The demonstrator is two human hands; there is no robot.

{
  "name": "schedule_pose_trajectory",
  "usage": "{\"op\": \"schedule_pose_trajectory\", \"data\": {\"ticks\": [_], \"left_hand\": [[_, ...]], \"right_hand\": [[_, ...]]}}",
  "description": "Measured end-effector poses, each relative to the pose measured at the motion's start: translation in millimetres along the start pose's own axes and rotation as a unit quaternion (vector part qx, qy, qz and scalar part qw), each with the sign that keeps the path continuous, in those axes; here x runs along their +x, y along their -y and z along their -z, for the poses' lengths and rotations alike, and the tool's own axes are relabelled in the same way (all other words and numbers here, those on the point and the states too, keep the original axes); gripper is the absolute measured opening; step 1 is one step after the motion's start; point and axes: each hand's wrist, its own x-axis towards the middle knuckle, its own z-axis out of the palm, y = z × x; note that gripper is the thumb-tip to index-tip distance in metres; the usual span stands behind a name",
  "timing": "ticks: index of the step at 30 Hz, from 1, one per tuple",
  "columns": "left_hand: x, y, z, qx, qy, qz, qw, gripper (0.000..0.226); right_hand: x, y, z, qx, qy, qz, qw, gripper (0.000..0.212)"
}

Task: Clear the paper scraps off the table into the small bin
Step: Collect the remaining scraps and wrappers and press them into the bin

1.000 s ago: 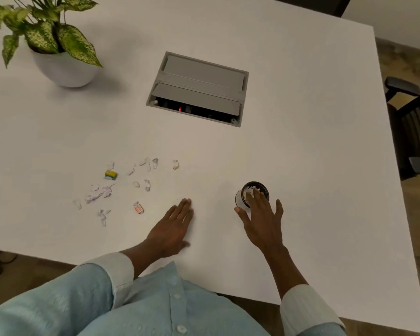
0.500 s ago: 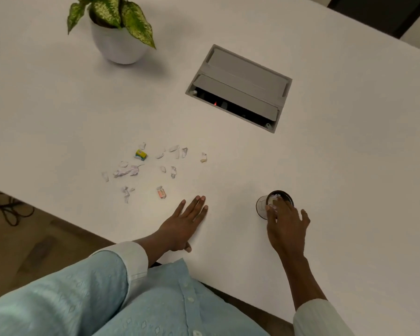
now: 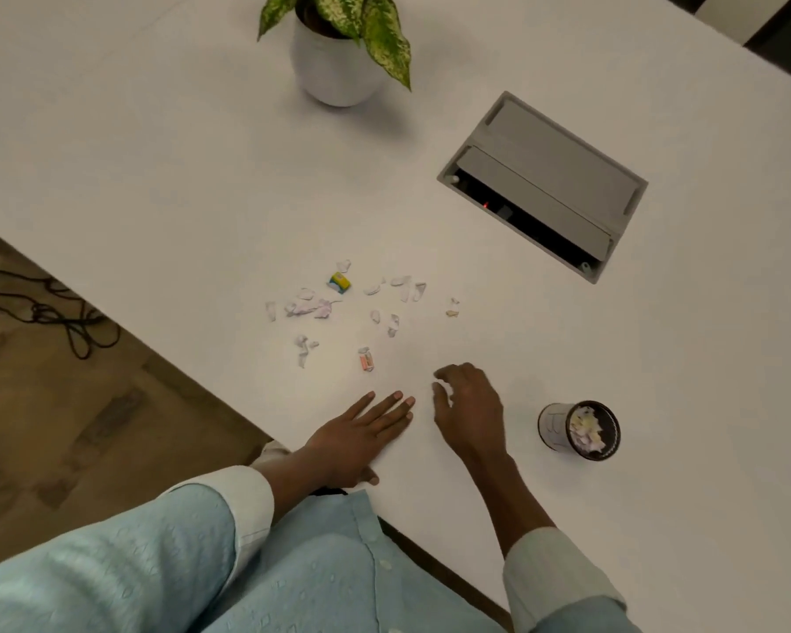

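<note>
The small bin [image 3: 552,427] stands upright on the tabletop [image 3: 156,175], to the right of the right grip [image 3: 469,411] and apart from it. It is a little round can with a pale wall and a dark rim, and inside it lies a heap of crumpled paper [image 3: 587,430], white, pale yellow and lilac, reaching close to the rim.

A second container, a white pot [image 3: 334,66], sits well beyond both grips at the far side and holds a plant [image 3: 375,25] with speckled green leaves. The third is a grey cable box [image 3: 544,175] sunk into the tabletop beyond the right grip. Its flap is part-way up, and a red light shows in the dark slot beneath.

The left grip [image 3: 357,431] lies flat on the tabletop, fingers straight and together, holding nothing. The right grip hovers just beside it, palm down, with its fingers loosely curled, its thumb apart from them and nothing held.

The paper scraps [image 3: 320,308] still to be cleared are scattered beyond both grips, ahead and left of the right one. I count about eighteen, though the small white bits blur together, so that number is not firm. Two are coloured. One yellow-green piece [image 3: 340,281] lies at the far side of the scatter. One pink piece [image 3: 366,360] lies nearest, a little beyond the left grip's fingertips.

To the left of the left grip, below the tabletop's edge, one black cord [image 3: 56,312] lies tangled on the floor.
</note>
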Motion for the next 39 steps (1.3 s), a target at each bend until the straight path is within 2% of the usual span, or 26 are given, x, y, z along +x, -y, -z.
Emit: {"op": "schedule_pose_trajectory", "data": {"ticks": [6, 11, 19, 24, 29, 33, 37, 39], "left_hand": [[-2, 6, -7, 0.006, 0.029, 0.008, 1.0, 0.116], [0, 7, -5, 0.011, 0.068, 0.012, 0.998, 0.11], [-1, 12, 1, 0.036, 0.08, 0.001, 0.996, 0.11], [-2, 11, -1, 0.035, 0.066, -0.001, 0.997, 0.117], [-5, 12, -1, 0.007, 0.031, -0.004, 0.999, 0.134], [-6, 12, 3, 0.005, 0.021, -0.009, 1.0, 0.136], [-7, 9, 9, 0.011, 0.022, -0.01, 1.0, 0.134], [-8, 7, 10, 0.011, 0.023, -0.011, 1.0, 0.132]], "right_hand": [[39, 35, -48, -0.006, 0.144, 0.017, 0.989, 0.042], [63, 61, -73, -0.047, 0.181, 0.058, 0.981, 0.057], [72, 77, -84, -0.109, 0.16, 0.11, 0.975, 0.024], [62, 55, -75, -0.027, 0.137, 0.027, 0.99, 0.015], [40, 17, -50, 0.095, 0.027, -0.12, 0.988, 0.011], [13, -21, -12, 0.147, -0.099, -0.167, 0.97, 0.015], [-24, -66, 37, 0.152, -0.22, -0.198, 0.943, 0.017], [-42, -89, 60, 0.12, -0.267, -0.223, 0.93, 0.016]]}}
